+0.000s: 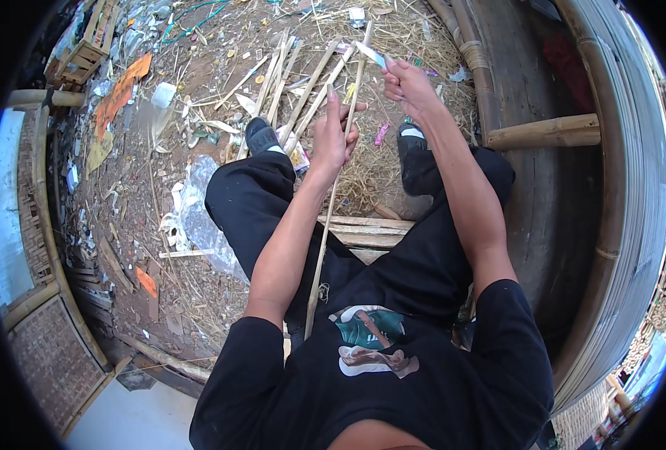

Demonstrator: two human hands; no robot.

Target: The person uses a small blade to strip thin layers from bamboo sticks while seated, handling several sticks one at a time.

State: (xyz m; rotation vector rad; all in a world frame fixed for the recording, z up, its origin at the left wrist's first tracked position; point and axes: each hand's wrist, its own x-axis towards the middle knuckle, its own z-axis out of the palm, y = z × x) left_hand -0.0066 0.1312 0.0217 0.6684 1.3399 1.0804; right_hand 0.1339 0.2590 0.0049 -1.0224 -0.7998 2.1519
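My left hand point(330, 146) is closed around a long, thin bamboo strip point(358, 82), with one digit extended upward. The strip slants from the ground area beyond my feet down between my legs to my waist. In my right hand point(409, 86) is a knife point(372, 55), gripped by its handle, which my fingers mostly hide. Its pale blade points up and left and meets or overlaps the strip near the far end; I cannot tell how deep it sits. More bamboo strips point(279, 82) lie on the ground just past my left shoe point(261, 136).
I sit with knees apart above a slatted bamboo seat point(370, 232). Straw and litter cover the dirt, with clear plastic point(205, 202) left of my leg and an orange scrap point(123, 90) farther off. A bamboo frame point(543, 133) borders the right; a wooden crate point(85, 52) stands far left.
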